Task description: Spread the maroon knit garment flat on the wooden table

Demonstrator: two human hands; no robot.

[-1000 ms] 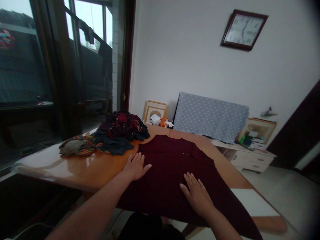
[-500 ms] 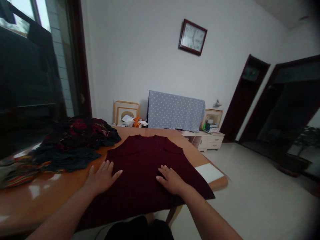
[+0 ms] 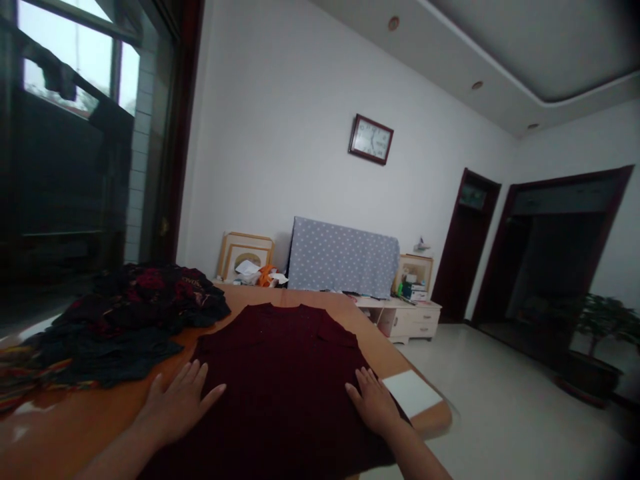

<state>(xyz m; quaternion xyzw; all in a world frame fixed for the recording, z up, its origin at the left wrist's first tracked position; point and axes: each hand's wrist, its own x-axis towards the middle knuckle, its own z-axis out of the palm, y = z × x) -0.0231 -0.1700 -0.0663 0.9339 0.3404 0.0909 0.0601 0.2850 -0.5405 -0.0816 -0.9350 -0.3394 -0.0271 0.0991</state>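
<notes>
A dark maroon short-sleeved top (image 3: 280, 387) lies spread flat on the wooden table (image 3: 325, 300), its neckline toward the far side. My left hand (image 3: 183, 403) rests at the garment's left edge, fingers spread and palm down. On the right side of the cloth, my right hand (image 3: 373, 400) lies flat with its fingers stretched out, near the right edge. Neither hand grips the fabric. The bottom hem is partly cut off by the frame's lower edge.
A heap of dark clothes (image 3: 145, 300) fills the table's left side, with a striped cloth (image 3: 25, 373) in front. A white sheet (image 3: 413, 393) lies by the right corner. Beyond stand a low white cabinet (image 3: 417, 322) and a polka-dot cloth cover (image 3: 345, 257).
The camera has tilted up, so the scene sits lower. My right hand has slid outward to the right across the top. My left hand stays near the left edge.
</notes>
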